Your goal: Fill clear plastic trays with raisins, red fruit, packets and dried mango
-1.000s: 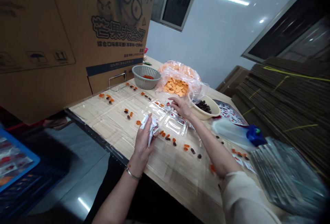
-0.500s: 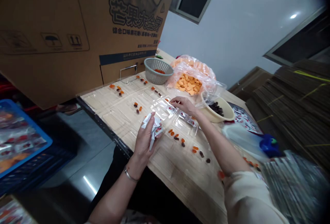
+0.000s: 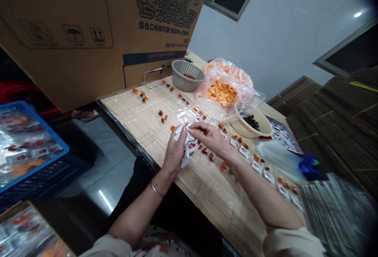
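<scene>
My left hand [image 3: 175, 152] is closed round a bunch of small white sachets [image 3: 189, 146] with red print, over the near edge of the table. The fingers of my right hand [image 3: 209, 136] are bent together at the top of this bunch; whether they pinch a single sachet is too small to make out. Clear plastic trays [image 3: 141, 125] lie across the wooden table. Several hold small groups of orange and dark dried fruit pieces [image 3: 162, 116], and some on the right also carry a white sachet [image 3: 243, 151].
Behind the trays stand a grey basket [image 3: 185, 85], a plastic bag of orange pieces [image 3: 221, 92] and a cream bowl [image 3: 264, 130] of dark fruit. A big carton [image 3: 88, 67] rises at the back left. A blue crate [image 3: 63, 150] is at the left; flattened cardboard [image 3: 330, 119] is stacked right.
My right hand has come back from the trays to the sachets in my left hand. A sachet now lies in the tray where it was. The view has shifted slightly.
</scene>
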Demonstrator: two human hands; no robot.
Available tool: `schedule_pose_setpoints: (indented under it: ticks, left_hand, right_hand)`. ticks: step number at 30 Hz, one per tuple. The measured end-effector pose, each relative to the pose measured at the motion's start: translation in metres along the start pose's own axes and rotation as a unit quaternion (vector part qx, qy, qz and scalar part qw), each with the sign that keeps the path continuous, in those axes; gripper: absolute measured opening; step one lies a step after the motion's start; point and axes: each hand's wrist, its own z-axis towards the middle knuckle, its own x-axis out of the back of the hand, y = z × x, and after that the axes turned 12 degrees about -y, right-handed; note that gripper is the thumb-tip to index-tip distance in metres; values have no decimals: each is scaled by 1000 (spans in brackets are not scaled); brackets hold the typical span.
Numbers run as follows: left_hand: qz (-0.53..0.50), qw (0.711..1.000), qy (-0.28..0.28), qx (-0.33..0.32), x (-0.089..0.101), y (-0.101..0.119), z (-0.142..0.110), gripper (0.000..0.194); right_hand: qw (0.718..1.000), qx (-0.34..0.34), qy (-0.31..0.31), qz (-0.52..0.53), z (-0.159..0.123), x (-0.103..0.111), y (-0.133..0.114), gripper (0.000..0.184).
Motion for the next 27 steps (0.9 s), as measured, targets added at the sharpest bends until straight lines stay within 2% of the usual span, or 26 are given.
schedule_pose_setpoints:
  ticks: [4,8,12,16,19,21,24,27]
  left_hand:
    - [-20,1000,-10,1,1,1,-1,52]
    - [-21,999,-26,-1,5,-3,2,58]
    - [-9,999,-29,29,8,-3,2,56]
    - [-1,997,-35,63,14,1,2,53]
    - [-11,997,-33,64,20,5,1,56]
    - [-23,997,-30,68,23,8,-1,58]
    - [-34,996,-22,81,26,9,-4,59]
    - [-33,995,-19,90,28,10,-6,58]
  right_hand:
    - [999,11,-15,-49,7,7,-8,33]
    - [998,-12,-65,-13,14,8,-16,29]
    - [999,-1,-44,3,22,5,-13,27]
    - [999,9,31,6,40,21,8,34]
    - [985,-32,124,-112,68,49,32,29]
    - [969,-72,162,-172,90,64,49,22]
    - [961,-103,163,-197,117,72,70,18]
    - [958,-123,142,-215,135,68,83,20]
